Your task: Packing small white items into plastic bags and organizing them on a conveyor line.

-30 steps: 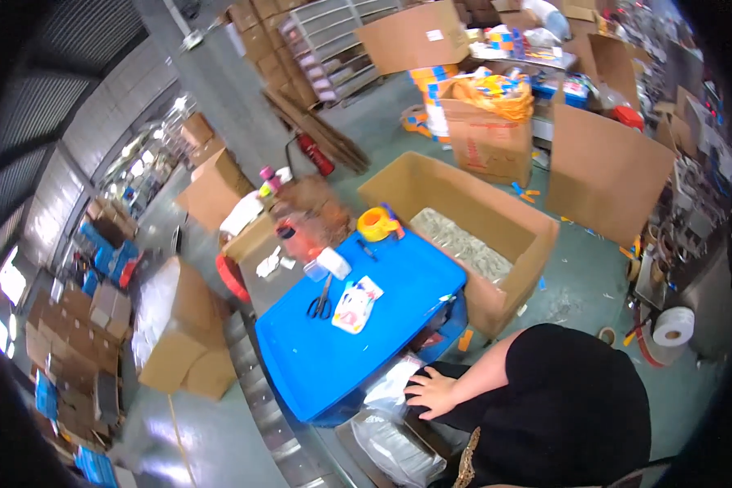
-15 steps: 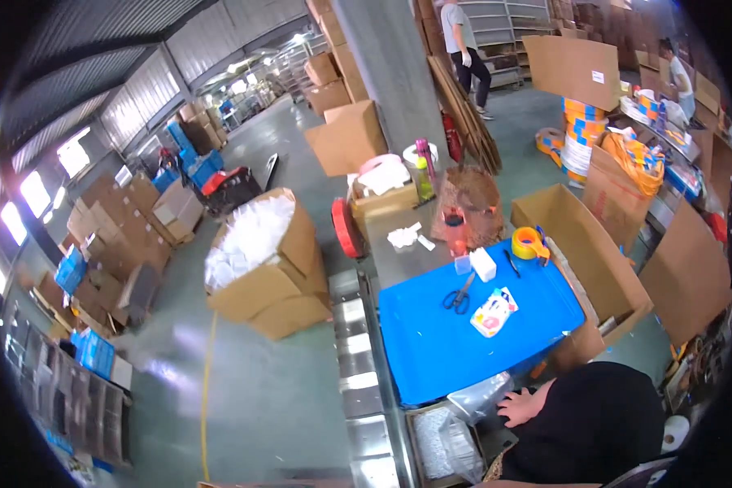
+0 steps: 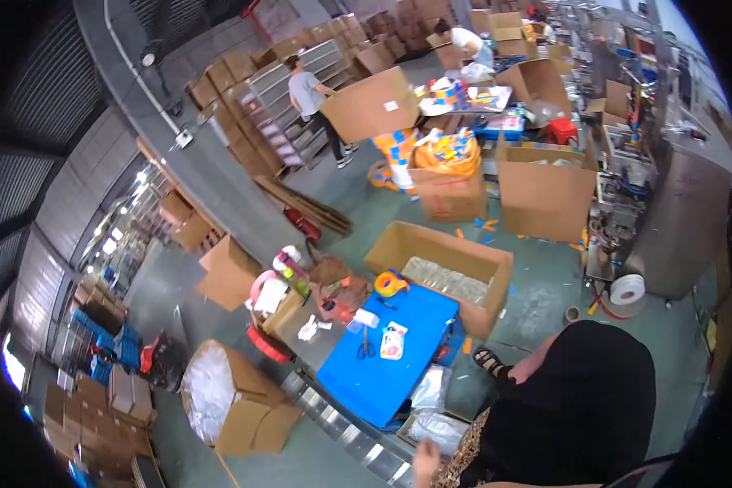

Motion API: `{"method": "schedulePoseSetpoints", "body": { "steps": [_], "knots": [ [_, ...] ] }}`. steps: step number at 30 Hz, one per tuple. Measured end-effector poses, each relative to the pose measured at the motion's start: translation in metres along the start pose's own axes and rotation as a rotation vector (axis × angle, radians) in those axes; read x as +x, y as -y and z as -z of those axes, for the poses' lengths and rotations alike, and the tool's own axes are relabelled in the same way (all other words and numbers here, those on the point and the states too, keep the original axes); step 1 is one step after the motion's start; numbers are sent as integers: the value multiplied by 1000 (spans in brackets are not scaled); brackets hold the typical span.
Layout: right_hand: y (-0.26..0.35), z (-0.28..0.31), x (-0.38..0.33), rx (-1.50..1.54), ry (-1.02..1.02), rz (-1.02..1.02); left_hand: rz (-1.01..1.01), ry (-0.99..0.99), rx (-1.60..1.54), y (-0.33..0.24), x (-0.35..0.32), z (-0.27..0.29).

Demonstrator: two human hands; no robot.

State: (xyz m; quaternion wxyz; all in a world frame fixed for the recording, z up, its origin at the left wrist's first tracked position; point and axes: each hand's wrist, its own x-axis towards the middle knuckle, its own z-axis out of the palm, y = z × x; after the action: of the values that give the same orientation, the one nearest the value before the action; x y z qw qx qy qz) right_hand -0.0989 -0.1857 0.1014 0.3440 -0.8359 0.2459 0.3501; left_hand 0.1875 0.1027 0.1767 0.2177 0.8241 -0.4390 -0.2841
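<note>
1. Clear plastic bags lie low, just under the near corner of the blue surface, the biggest item within reach. Its top looks smooth, flat and rectangular, w/ the long axis running from lower left to upper right.
2. Open cardboard box stands past the surface's far end. It's matte brown and part-filled w/ clear packets.
3. Metal roller conveyor runs along the surface's left edge, w/ shiny rollers, slanting down to the right toward the hand.
4. The bags again: a crinkly, glossy, limp film stack, w/ its long side roughly parallel to the surface's near edge. One more bag sits above it, against the surface's corner.
5. Left hand, read as left since the body is to its right, shows at the bottom edge from a leopard-print sleeve. The bags lie just above and slightly right of it, near but w/ no clear contact. It's the only hand in view, so it's the nearer one. Too small to tell how far the fingers are spread; nothing visible in their hold.
6. Small items on the surface, well apart from the hand: white printed packet, scissors w/ blades pointing away, and a yellow tape roll at the far corner.
</note>
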Motion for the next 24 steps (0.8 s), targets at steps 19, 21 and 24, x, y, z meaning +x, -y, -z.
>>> {"method": "schedulePoseSetpoints", "body": {
  "steps": [19,21,24],
  "knots": [
    [-262,72,-258,1018,-1096,-257,-2131,-968,-647,-693,47,212],
    [-280,119,-305,1366,-1378,-153,-2281,-834,-867,-726,64,197],
    [-261,223,-432,1106,-1637,-135,-2252,-835,-698,-737,95,178]
  ]
}}
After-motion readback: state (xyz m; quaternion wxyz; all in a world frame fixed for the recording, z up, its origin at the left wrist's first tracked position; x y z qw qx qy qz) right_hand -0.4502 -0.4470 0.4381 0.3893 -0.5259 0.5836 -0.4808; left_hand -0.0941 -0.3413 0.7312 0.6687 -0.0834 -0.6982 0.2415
